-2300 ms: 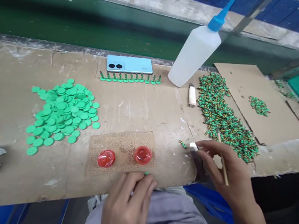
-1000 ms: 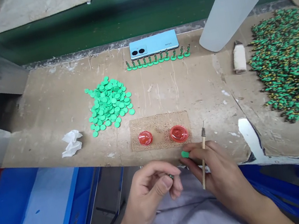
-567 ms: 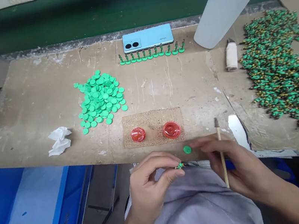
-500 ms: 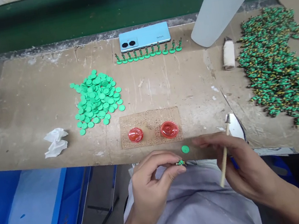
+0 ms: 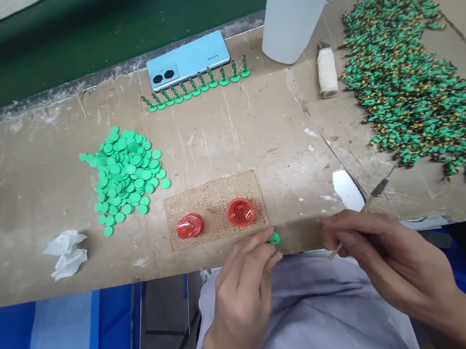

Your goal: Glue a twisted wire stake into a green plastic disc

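At the table's front edge, my left hand (image 5: 245, 293) is closed, with its fingertips at a small green disc (image 5: 274, 238). The tiny green figure it was pinching is mostly hidden by the fingers and disc; a dark speck shows there. My right hand (image 5: 383, 260) is closed round a thin wooden-handled brush (image 5: 378, 188), whose dark pointed tip sticks out to the upper right. Just behind the left hand lies a cardboard piece (image 5: 212, 192) carrying two small red dishes, the left dish (image 5: 190, 226) and the right dish (image 5: 241, 212), both with shiny contents.
A heap of green discs (image 5: 127, 173) lies left; figures on discs (image 5: 195, 91) stand in a row before a blue phone (image 5: 188, 60). Many loose figures (image 5: 414, 92) cover the right. Also there: crumpled tissue (image 5: 67, 254), a white-wrapped blade (image 5: 327, 72), a grey-white post (image 5: 299, 5).
My left hand has brought the figure forward to the green disc and turned over it. My right hand has changed its hold, and the brush tip now points right. The view has shifted.
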The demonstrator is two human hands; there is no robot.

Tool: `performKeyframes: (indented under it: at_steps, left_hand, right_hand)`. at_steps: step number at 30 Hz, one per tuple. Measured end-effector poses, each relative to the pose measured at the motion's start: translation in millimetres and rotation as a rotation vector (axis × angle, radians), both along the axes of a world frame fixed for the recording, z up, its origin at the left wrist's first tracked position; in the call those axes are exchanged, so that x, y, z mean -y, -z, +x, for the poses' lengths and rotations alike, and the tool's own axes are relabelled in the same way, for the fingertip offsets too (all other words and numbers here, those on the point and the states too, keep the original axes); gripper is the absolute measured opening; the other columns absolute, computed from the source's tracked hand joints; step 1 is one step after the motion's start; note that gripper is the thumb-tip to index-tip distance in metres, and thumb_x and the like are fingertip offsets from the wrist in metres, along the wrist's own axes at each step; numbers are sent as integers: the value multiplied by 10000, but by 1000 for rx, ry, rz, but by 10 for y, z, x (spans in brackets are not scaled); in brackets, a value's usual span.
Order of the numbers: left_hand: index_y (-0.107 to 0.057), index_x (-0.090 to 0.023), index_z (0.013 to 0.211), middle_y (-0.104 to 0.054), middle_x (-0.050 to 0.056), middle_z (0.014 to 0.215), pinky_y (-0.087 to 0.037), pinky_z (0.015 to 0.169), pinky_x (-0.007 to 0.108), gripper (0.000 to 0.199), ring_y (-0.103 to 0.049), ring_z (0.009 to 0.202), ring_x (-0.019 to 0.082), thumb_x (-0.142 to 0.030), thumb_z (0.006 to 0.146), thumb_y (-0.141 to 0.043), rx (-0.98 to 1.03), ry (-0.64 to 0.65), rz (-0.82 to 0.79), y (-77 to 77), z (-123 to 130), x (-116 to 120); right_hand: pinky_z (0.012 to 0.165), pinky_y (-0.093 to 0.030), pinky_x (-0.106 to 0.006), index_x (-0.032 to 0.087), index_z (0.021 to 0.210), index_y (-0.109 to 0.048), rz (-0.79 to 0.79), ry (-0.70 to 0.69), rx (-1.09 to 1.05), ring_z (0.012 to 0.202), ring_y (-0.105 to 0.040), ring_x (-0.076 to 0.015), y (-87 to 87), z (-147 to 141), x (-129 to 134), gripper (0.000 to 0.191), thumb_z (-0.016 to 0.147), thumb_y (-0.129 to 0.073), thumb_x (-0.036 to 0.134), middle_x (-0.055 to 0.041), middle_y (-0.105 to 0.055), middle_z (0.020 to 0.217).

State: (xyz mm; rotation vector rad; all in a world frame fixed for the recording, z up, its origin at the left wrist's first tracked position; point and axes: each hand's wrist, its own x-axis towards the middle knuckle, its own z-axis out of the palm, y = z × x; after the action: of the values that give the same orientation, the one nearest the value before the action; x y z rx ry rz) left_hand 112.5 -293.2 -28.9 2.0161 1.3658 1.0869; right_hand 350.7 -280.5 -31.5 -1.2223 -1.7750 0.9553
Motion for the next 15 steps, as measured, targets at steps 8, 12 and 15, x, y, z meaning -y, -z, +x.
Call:
performKeyframes:
  at_steps: [8,12,15]
  left_hand:
    - [-700,-144,1108,-828,110,1115,-667,970,298,218,-796,1054,203,27,975,-689,-50,37,-7,-25,65,16]
    - [-702,-164,1090,-822,71,1054,-655,962,253,243,-796,1011,169,36,953,-718,-4,-24,-40,-55,77,30]
    - [-709,-179,1086,-814,48,1031,-648,940,239,242,-790,974,156,21,951,-732,6,-54,-66,-65,76,22]
  right_hand:
    - [539,-538,-216,366,1440,-373,-186,-7,-261,598,-613,-128,-28,-69,-27,461,1079,-560,148,69,-630,769]
    - [514,-527,-202,361,1549,-332,-233,28,-229,574,-616,-127,-77,-70,-14,511,1108,-558,242,49,-688,789]
    - [484,-500,-168,320,1383,-556,-226,56,-190,559,-611,-101,-107,-68,-23,270,1116,-550,277,30,-690,805]
